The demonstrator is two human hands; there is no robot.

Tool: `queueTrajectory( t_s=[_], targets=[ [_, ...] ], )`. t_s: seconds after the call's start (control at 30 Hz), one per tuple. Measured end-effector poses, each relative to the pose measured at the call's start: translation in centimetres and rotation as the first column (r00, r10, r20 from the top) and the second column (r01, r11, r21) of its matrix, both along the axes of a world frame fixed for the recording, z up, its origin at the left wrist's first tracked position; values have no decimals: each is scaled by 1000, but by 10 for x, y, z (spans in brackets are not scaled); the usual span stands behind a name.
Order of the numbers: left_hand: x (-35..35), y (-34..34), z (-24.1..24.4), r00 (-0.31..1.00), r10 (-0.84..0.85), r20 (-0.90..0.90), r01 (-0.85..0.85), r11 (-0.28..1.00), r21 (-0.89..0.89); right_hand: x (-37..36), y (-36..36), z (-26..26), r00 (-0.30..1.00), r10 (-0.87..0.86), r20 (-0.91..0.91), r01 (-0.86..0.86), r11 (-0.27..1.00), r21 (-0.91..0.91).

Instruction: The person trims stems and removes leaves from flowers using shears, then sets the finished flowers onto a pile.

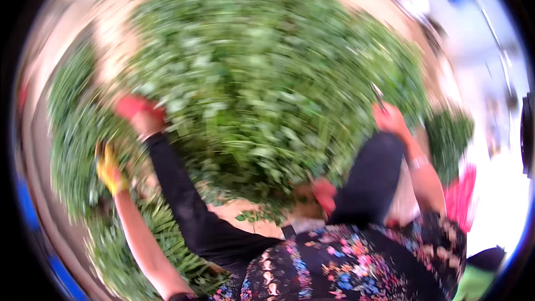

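A heap of leafy green stems point(259, 71) fills the ground before me and is blurred by motion. My left hand point(110, 171), in a yellow glove, reaches out beside leafy bundles point(71, 146) at the left. Its dark fingertips are smeared, so I cannot tell whether they hold anything. Bare and wearing a wristband, my right hand point(389, 117) is closed around a small pointed metal tool point(377, 93), perhaps a knife. It is just beyond my bent right knee point(378, 163), at the heap's right edge.
My stretched left leg point(175, 175) ends in a red shoe point(140, 108) against the heap. Another red shoe point(324, 194) is near my lap. More greens point(163, 234) lie under my left arm. A dark green bundle point(449, 144) and pink material point(459, 196) are at the right.
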State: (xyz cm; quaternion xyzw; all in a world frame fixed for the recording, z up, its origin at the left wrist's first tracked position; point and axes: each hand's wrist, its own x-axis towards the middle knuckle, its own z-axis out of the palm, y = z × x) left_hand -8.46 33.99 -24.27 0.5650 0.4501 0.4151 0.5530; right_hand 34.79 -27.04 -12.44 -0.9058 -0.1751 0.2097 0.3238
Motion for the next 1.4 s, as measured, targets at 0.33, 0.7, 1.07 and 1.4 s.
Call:
queueTrajectory(
  t_s=[0.33, 0.7, 1.07, 1.4],
  targets=[
    [34, -127, 25, 933, -358, -35, 353, 930, -103, 50, -125, -49, 787, -574, 226, 556, 819, 143],
    [96, -265, 67, 833, -553, -10, 542, 820, -183, 57, -81, -44, 922, -191, 336, 168, 981, 96],
    [207, -383, 102, 635, -771, 46, 754, 605, -257, 34, -146, 103, 929, -371, 6, 248, 633, 733],
    [330, -485, 156, 253, -867, 430, 921, 79, -381, 26, -77, 174, 988, -151, 9, 51, 391, 919]
  ],
)
